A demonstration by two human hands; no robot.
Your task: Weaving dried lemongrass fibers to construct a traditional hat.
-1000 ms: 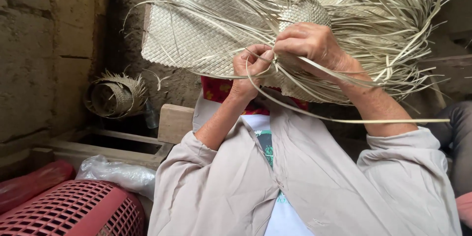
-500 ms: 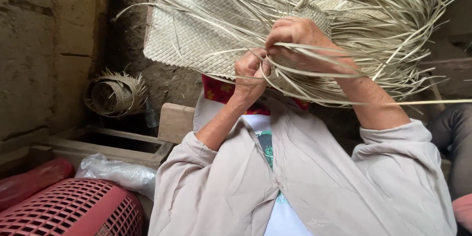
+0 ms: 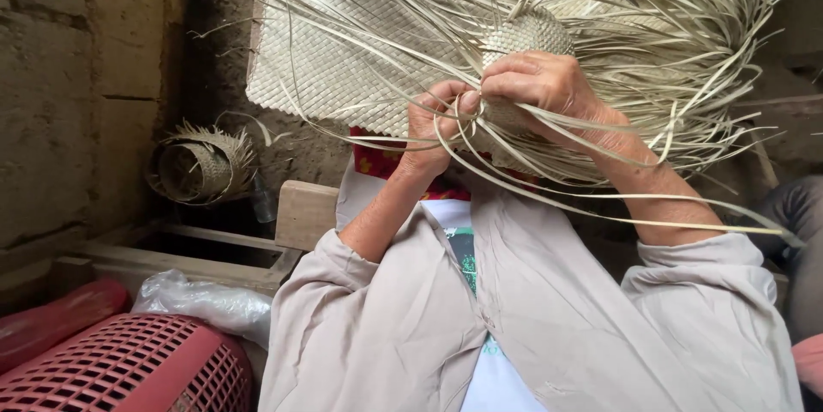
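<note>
1. Nearest to me, below the woven mat, I see the person's grey long-sleeved shirt [image 3: 531,326], open over a white top.
2. Low and far left of the mat sits a red plastic lattice basket [image 3: 129,369], with a crumpled clear plastic bag [image 3: 201,300] touching its upper edge.
3. Just beyond the bag, still below and left of the mat, lies a pale wooden frame [image 3: 214,249].
4. Both forearms rise from the sleeves to the mat's lower edge.
5. The left hand [image 3: 437,125] is at the mat's lower edge, fingers curled and pinched closed on thin pale strips.
6. The right hand [image 3: 540,86] touches it on the right, fingers bent and clamped over a bundle of the same loose strips [image 3: 600,180], which trail down and to the right.
7. The woven mat [image 3: 343,69], a pale plaited straw sheet, is held up in front of me, filling the upper middle; unwoven strips fan out from its top and right side.
8. Left of the mat and lower, against an earthen wall [image 3: 51,95], rests a small half-woven straw basket [image 3: 201,168] with a frayed rim.
</note>
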